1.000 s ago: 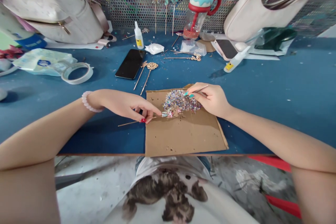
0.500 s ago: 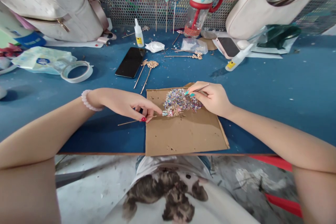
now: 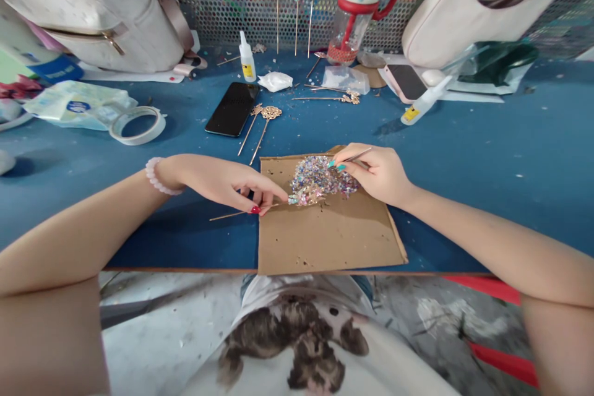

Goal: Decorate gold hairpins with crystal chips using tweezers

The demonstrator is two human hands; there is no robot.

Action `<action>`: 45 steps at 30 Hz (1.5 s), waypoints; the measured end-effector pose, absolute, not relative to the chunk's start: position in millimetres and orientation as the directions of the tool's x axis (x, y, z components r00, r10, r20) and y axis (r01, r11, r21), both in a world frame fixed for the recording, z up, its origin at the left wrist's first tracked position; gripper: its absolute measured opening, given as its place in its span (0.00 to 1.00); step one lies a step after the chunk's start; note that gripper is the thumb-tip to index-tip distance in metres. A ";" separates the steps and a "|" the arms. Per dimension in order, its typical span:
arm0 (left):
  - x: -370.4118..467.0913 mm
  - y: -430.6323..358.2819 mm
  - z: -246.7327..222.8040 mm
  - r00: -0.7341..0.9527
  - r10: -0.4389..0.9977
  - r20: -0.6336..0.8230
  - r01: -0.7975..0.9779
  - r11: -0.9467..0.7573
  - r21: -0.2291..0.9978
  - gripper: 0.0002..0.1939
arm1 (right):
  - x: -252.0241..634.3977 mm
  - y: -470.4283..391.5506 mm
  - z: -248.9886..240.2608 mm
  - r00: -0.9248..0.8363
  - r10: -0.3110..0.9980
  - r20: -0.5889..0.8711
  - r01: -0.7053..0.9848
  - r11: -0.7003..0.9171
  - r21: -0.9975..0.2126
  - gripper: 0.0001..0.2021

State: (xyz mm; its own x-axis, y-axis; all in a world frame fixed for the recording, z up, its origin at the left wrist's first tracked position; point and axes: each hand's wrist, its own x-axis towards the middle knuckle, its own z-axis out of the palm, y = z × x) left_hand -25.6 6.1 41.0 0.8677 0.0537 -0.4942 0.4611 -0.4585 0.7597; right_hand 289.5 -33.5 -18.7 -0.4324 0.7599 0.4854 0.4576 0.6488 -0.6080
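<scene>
ok so rn I'm pinching a hairpin (image 3: 306, 197) by its thin stem w/ my left hand (image 3: 232, 189), fingers curled in on it. Bare end's poking out left past the cardboard (image 3: 325, 235), beaded head's lying mid-frame at the lower left edge of a sparkly bead pile (image 3: 318, 172). My index fingertip's sitting right by the head, can't tell if it's touching. My right hand (image 3: 383, 176) is gripping tweezers (image 3: 359, 155) over the pile; can't tell if they're holding a bead b/c my fingers are blocking the tips.

Handling-wise, imo the pin's prob super light, stem stiff but bendable if forced, & smooth enough to be rolling in a loose pinch. Head's looking like the fragile bit, so I'd be gripping the stem close to it, not squeezing the beads.

Containers: red-handled cup (image 3: 359, 6) is standing upper right of centre, clear body w/ a red tube inside, no clue re: any drink. One squeeze bottle (image 3: 247, 62) is standing upper centre, a second squeeze bottle (image 3: 420, 106) is slanting upper right, fill levels unclear. Clear baggie (image 3: 346, 80) is lying between them on the tabletop (image 3: 464, 167), contents too blurry tbh.
</scene>
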 end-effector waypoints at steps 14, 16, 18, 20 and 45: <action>-25.9 6.6 40.0 0.865 0.057 -0.498 0.469 -0.440 0.765 0.23 | 289.2 -34.5 -17.9 -0.417 0.794 0.443 0.489 0.606 -0.627 0.09; -25.8 6.8 39.3 0.864 0.060 -0.500 0.474 -0.435 0.766 0.23 | 289.4 -34.8 -17.0 -0.419 0.793 0.442 0.488 0.608 -0.626 0.09; -25.4 6.6 39.4 0.861 0.066 -0.505 0.481 -0.432 0.763 0.23 | 289.5 -34.9 -16.5 -0.424 0.790 0.444 0.487 0.612 -0.623 0.09; -25.0 6.3 40.1 0.860 0.070 -0.505 0.483 -0.433 0.761 0.23 | 289.5 -34.7 -16.4 -0.426 0.786 0.449 0.486 0.617 -0.619 0.08; -25.7 8.3 35.6 0.878 0.043 -0.477 0.456 -0.374 0.807 0.23 | 287.8 -32.6 -20.0 -0.497 0.673 0.548 0.378 0.736 -0.562 0.07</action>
State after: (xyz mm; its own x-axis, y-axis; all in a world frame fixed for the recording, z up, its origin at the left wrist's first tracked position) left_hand -25.7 8.3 35.6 0.8781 0.0433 -0.4766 0.4565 -0.3745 0.8071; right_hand 287.8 -32.6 -20.0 -0.4967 0.6734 0.5475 0.3785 0.7358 -0.5616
